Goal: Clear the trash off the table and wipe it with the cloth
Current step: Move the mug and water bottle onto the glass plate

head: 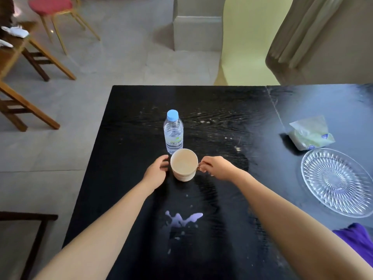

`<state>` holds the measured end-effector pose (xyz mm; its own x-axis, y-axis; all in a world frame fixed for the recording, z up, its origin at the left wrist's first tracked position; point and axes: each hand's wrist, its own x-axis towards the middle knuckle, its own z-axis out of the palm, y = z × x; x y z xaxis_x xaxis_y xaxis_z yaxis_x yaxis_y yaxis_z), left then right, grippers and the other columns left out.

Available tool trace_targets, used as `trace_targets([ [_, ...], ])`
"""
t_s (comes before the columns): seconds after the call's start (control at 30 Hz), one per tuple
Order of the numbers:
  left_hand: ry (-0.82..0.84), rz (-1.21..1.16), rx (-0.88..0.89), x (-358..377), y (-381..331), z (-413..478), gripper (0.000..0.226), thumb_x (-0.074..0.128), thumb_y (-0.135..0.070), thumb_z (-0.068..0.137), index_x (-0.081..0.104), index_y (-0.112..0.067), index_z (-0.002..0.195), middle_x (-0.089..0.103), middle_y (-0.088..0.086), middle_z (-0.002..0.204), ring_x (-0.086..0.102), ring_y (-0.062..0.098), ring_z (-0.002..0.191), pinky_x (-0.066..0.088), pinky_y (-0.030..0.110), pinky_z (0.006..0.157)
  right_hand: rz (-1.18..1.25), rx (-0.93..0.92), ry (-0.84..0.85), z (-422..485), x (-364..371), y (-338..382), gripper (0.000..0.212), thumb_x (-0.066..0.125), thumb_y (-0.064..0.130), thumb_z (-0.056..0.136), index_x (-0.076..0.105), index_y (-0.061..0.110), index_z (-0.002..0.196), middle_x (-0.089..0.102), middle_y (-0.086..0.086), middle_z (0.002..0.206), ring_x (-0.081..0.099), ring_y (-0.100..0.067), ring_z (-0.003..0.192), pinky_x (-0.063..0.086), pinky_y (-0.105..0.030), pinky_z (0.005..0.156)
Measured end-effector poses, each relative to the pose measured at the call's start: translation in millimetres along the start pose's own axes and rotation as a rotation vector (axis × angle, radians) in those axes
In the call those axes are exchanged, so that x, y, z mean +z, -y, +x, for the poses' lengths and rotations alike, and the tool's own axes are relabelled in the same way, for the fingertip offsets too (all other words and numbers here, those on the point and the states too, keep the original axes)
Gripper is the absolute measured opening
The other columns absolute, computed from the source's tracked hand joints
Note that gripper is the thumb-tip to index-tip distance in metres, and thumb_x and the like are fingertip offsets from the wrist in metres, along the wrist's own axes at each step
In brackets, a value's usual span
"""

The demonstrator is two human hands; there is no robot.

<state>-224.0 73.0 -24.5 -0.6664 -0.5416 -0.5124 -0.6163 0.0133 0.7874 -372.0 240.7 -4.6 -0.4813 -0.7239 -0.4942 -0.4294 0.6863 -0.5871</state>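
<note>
Cup (184,165) on tabletop (125,142) just in front of water bottle (174,131): R hand (217,168) fingers pinch its handle, L hand (156,171) fingers released, curved beside cup, spill (182,218) nearer the person.

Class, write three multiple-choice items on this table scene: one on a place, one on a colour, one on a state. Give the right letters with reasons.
1. Where does the water bottle stand?
A. just beyond the cup
B. on the glass plate
C. on the floor

2. What colour is the bottle's cap?
A. red
B. blue
C. black

3. What is the right hand doing?
A. resting flat
B. pinching the cup's handle
C. holding a cloth

Key: 1 A, it rises directly behind the cup; 2 B, the cap is light blue; 3 B, its fingers close on the handle while the left hand sits beside the cup.
</note>
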Motion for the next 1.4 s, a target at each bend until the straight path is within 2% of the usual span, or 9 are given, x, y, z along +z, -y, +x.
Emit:
trace_targets([
  [0.2, 0.01, 0.003, 0.238, -17.4, -64.6, 34.7, 0.085, 0.068, -0.008, 0.08, 0.019, -0.026, 0.148, 0.039, -0.001, 0.147, 0.04, 0.015, 0.132, 0.035, 0.034, 0.107, 0.065, 0.026, -0.052, -22.2, -22.9, -13.4, 0.015, 0.049, 0.021, 0.091, 0.061, 0.012, 0.086, 0.07, -0.007, 0.098, 0.058, -0.016, 0.065, 0.054, -0.036, 0.074],
  [0.37, -0.089, 0.047, 0.222, -7.8, -93.5, 53.0, 0.073, 0.075, -0.014, 0.074, 0.033, -0.017, 0.134, 0.048, 0.006, 0.132, 0.049, 0.023, 0.12, 0.043, 0.04, 0.101, 0.15, 0.039, -0.173, -43.5, -32.7, -21.8, 0.017, 0.048, 0.018, 0.093, 0.062, 0.01, 0.091, 0.068, 0.0, 0.084, 0.056, -0.01, 0.06, 0.05, -0.015, 0.06],
  [0.53, -0.139, 0.18, 0.315, 11.2, -95.4, 39.4, 0.065, 0.075, -0.018, 0.075, 0.039, -0.013, 0.129, 0.05, 0.008, 0.131, 0.05, 0.025, 0.119, 0.042, 0.04, 0.099, 0.218, 0.084, -0.28, -66.7, -37.2, -32.6, 0.019, 0.047, 0.018, 0.095, 0.06, 0.008, 0.087, 0.065, -0.007, 0.084, 0.06, -0.023, 0.066, 0.055, -0.037, 0.07],
  [0.7, -0.065, 0.207, 0.374, 43.0, -109.6, 12.1, 0.061, 0.074, -0.021, 0.078, 0.039, -0.014, 0.128, 0.051, 0.007, 0.128, 0.051, 0.022, 0.117, 0.043, 0.035, 0.094, 0.235, 0.142, -0.394, -96.7, -42.4, -53.5, 0.021, 0.046, 0.022, 0.095, 0.056, 0.013, 0.079, 0.067, -0.007, 0.083, 0.062, -0.023, 0.067, 0.055, -0.041, 0.073],
  [0.83, 0.01, 0.252, 0.449, 80.5, -131.3, -7.0, 0.063, 0.073, -0.022, 0.078, 0.04, -0.013, 0.13, 0.051, 0.006, 0.131, 0.05, 0.022, 0.119, 0.042, 0.035, 0.096, 0.287, 0.198, -0.499, -124.5, -51.4, -73.4, 0.023, 0.046, 0.019, 0.095, 0.06, 0.002, 0.088, 0.067, -0.014, 0.085, 0.061, -0.022, 0.065, 0.054, -0.035, 0.069],
  [0.97, 0.071, 0.274, 0.485, 123.0, -154.4, -23.0, 0.064, 0.073, -0.022, 0.078, 0.039, -0.015, 0.131, 0.05, 0.006, 0.132, 0.051, 0.022, 0.12, 0.042, 0.032, 0.094, 0.314, 0.253, -0.592, -158.3, -63.2, -104.8, 0.024, 0.047, 0.019, 0.096, 0.059, -0.001, 0.089, 0.063, -0.006, 0.078, 0.06, -0.016, 0.058, 0.047, -0.011, 0.053],
  [1.17, 0.14, 0.27, 0.504, 191.3, -179.7, -44.1, 0.065, 0.075, -0.023, 0.076, 0.041, -0.016, 0.131, 0.053, 0.004, 0.13, 0.051, 0.021, 0.119, 0.042, 0.032, 0.094, 0.35, 0.385, -0.774, -206.3, -80.0, -172.8, 0.024, 0.047, 0.018, 0.096, 0.06, -0.001, 0.087, 0.061, -0.006, 0.068, 0.057, -0.008, 0.047, 0.044, -0.013, 0.053],
  [1.3, 0.188, 0.273, 0.49, 236.1, -191.4, -53.8, 0.064, 0.077, -0.024, 0.074, 0.043, -0.018, 0.128, 0.055, 0.003, 0.127, 0.054, 0.021, 0.115, 0.045, 0.036, 0.095, 0.415, 0.499, -0.896, -224.3, -86.6, -222.5, 0.026, 0.048, 0.019, 0.093, 0.06, 0.0, 0.08, 0.065, -0.02, 0.074, 0.064, -0.026, 0.06, 0.055, -0.045, 0.072],
  [1.4, 0.195, 0.253, 0.509, 267.9, -201.2, -62.6, 0.063, 0.078, -0.024, 0.073, 0.045, -0.016, 0.125, 0.058, 0.003, 0.125, 0.056, 0.021, 0.114, 0.046, 0.04, 0.099, 0.417, 0.564, -0.948, -230.0, -93.6, -255.4, 0.029, 0.047, 0.023, 0.092, 0.059, 0.002, 0.075, 0.067, -0.024, 0.079, 0.065, -0.041, 0.075, 0.053, -0.052, 0.076],
])
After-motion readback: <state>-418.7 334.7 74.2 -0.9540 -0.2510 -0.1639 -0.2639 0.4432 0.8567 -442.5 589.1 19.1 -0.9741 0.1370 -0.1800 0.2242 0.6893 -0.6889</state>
